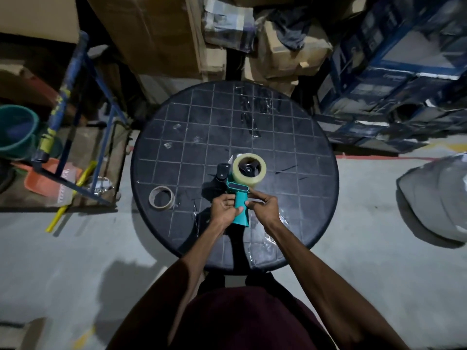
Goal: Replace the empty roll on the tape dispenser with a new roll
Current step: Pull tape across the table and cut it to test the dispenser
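A teal tape dispenser (240,205) is held over the round black table (192,127), handle toward me. A full roll of clear tape (249,169) sits on its hub at the far end. My left hand (225,208) grips the handle from the left. My right hand (262,207) touches the handle from the right, fingers curled against it. An empty cardboard roll (161,197) lies flat on the table, left of my hands.
Bits of clear tape (249,114) stick to the tabletop. Cardboard boxes (161,34) stand behind the table, blue crates (394,79) at the right, a blue metal frame (73,117) and a green bucket (17,130) at the left. A grey bag (437,198) lies on the floor.
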